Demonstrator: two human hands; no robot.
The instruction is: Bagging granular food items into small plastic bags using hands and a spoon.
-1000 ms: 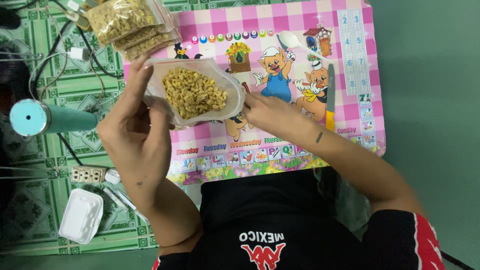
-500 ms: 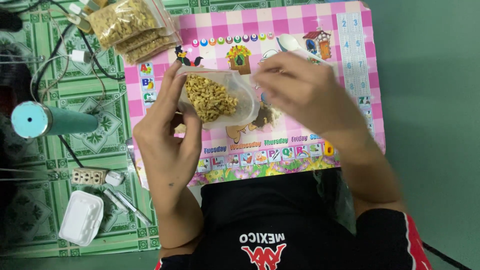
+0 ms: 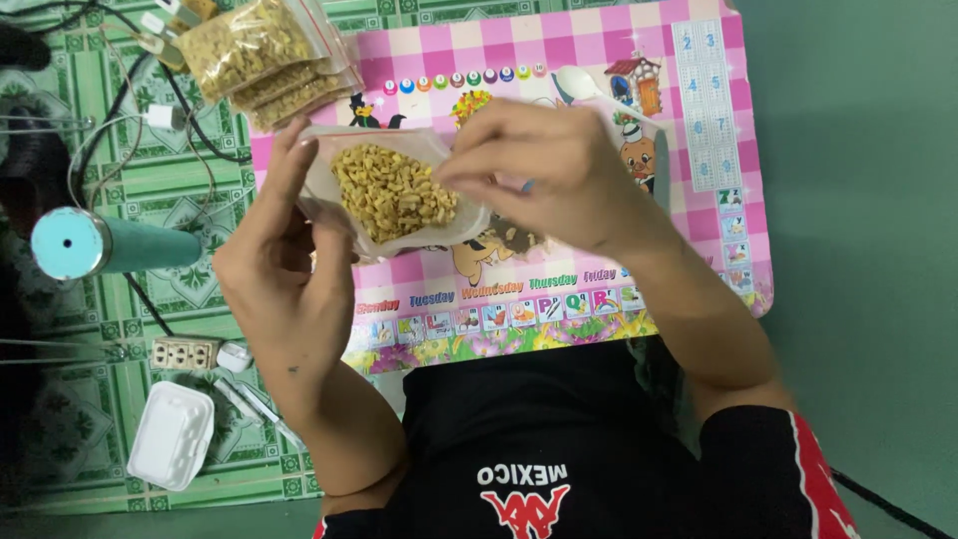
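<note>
Two bare hands work over a low pink checked table (image 3: 699,60) printed with cartoon animals and a strip of letters along its near edge; it stands on a green patterned mat (image 3: 120,299) that fills the left of the scene, with a plain green floor (image 3: 868,250) to the right. Between the hands, above the middle of the table, is a clear plastic bag (image 3: 399,190) filled with small yellow-brown pieces. The left hand (image 3: 284,269) holds the bag's left edge, its fingers curled around the plastic with the thumb on the near side. The right hand (image 3: 544,165) is closed down on the bag's right edge, fingertips pinched together on it, though the exact hold is hard to make out from above. At the far left corner of the table lies a stack of filled bags (image 3: 259,55) of the same kind. Left of the hands, on the mat, a teal cylinder (image 3: 105,245) lies on its side among dark cables (image 3: 110,130). Nearer, a white foam box (image 3: 172,435) sits closed, and just beyond it a small beige power strip (image 3: 185,352). A white plastic spoon (image 3: 584,82) rests on the table beyond the right hand.
</note>
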